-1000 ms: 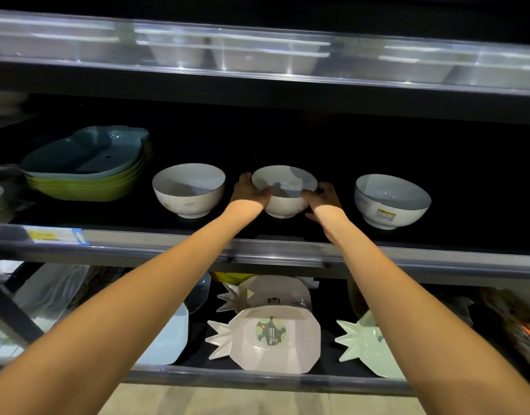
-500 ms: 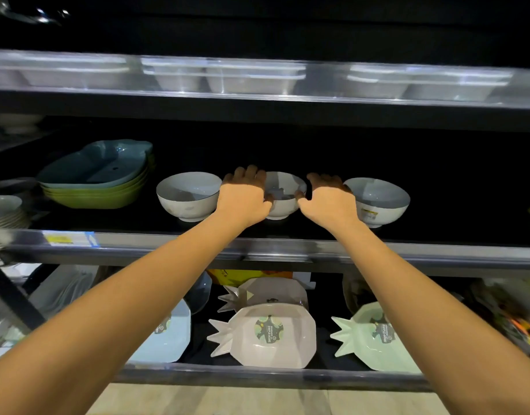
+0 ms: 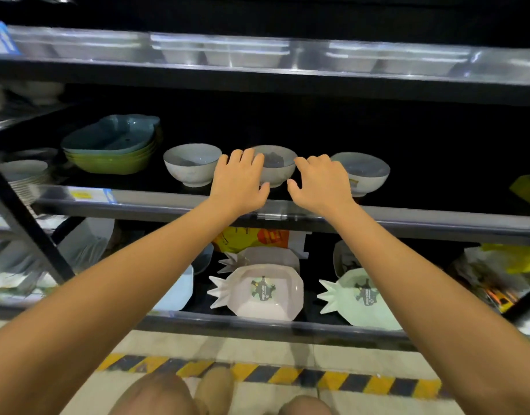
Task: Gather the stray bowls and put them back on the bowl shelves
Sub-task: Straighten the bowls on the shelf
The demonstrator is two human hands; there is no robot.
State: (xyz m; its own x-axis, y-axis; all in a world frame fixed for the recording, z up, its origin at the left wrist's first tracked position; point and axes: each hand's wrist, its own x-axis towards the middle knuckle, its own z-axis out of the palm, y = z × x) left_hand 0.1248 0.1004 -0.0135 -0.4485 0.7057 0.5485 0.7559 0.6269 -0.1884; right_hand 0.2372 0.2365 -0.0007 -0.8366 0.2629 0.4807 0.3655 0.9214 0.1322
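Three white bowls stand in a row on the dark middle shelf (image 3: 156, 202): a left bowl (image 3: 191, 167), a middle bowl (image 3: 277, 167) and a right bowl (image 3: 364, 172). My left hand (image 3: 238, 182) hovers just in front of the middle bowl's left side, fingers spread, holding nothing. My right hand (image 3: 320, 184) is in front of the gap between the middle and right bowls, fingers apart and empty. Both hands are over the shelf's front rail and hide the lower part of the middle bowl.
A stack of green and blue fish-shaped dishes (image 3: 111, 145) sits left of the bowls. Pineapple-shaped plates (image 3: 257, 290) lie on the lower shelf. White trays (image 3: 221, 52) line the upper shelf. A stack of plates (image 3: 22, 175) is far left. Striped floor tape (image 3: 287, 374) runs below.
Both hands let go of the middle bowl and drew back toward the shelf's front rail. The bowl stays on the shelf. The camera has pulled back and tilted down.
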